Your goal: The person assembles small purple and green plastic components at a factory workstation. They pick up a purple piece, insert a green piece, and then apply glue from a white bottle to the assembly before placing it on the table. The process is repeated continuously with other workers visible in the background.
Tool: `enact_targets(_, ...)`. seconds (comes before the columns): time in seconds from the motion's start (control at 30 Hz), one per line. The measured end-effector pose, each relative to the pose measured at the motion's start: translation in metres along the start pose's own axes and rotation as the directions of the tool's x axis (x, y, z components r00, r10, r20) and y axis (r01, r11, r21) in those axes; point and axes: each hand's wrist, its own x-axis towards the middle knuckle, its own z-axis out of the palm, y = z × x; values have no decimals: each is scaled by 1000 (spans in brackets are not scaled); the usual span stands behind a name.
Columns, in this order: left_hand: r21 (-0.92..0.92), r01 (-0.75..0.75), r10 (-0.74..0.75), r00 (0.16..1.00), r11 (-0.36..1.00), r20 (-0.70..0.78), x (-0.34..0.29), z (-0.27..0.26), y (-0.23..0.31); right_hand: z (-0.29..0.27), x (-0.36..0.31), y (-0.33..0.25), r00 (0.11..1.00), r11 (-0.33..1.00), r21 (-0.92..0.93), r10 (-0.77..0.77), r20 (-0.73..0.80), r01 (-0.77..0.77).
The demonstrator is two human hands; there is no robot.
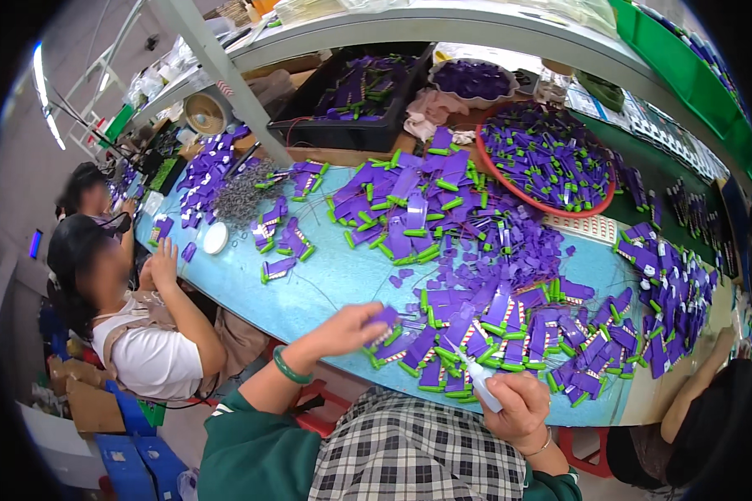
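My right hand is wrapped round a small white squeeze bottle with a thin pointed nozzle, likely a glue bottle. Its tip points up and left over the pile. My left hand, a green bangle at its wrist, pinches a flat purple piece near the table's front edge. Just beyond both hands lies a heap of purple pieces with bright green ends, some with a red-and-white striped strip. Smaller loose purple parts are heaped behind them.
A red round basket and a black bin hold more purple and green pieces. Small metal parts and a white round lid lie left on the blue table. A co-worker sits left; another person's arm is right.
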Motion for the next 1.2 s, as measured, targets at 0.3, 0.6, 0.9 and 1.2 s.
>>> enact_targets(0.3,407,-14,107,973,914,-206,-25,-35,-15,5,10,-5,999,999,-35,-17,51,19)
enact_targets(0.6,601,431,11,807,673,-591,-22,11,-12,14,15,-10,994,999,-12,-38,106,39)
enact_targets(0.9,687,191,180,885,702,-430,13,25,-11,15,17,-12,993,999,11,-37,115,36)
enact_targets(1.2,704,175,54,955,688,-291,13,25,6,16,12,-9,993,1000,23,-16,121,14)
